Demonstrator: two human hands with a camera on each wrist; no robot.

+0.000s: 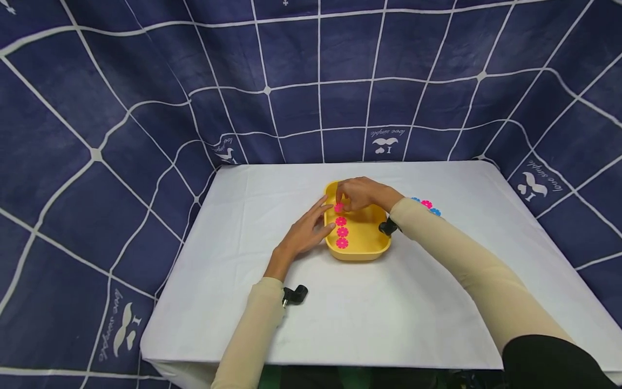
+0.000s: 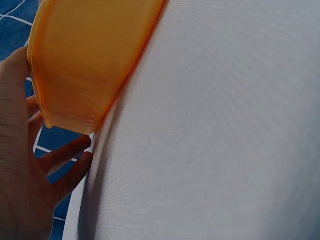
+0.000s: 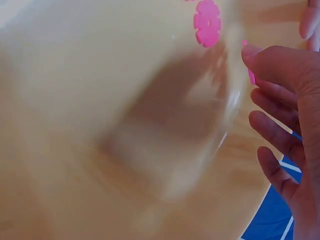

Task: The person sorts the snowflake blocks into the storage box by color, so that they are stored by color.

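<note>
Yellow tray [image 1: 366,229] sat mid-frame. Right hand [image 1: 358,193] pinched a pink flower piece [image 3: 251,76] at its upper left; left hand [image 1: 303,231], fingers loosely extended, touched the left rim. Best bet: lower piece gently, aligned with row below, tray braced.

pink flowers [image 1: 342,232] lined up in my yellow tray [image 1: 365,232]

the round-cornered tray sits upright on the counter [image 1: 252,227], my left hand [image 1: 305,229] against its left side. three pink flowers lie inside along that side, in a line running away from me; my right hand [image 1: 360,193] pinches a fourth flower [image 1: 338,207] beyond the far end.
</note>
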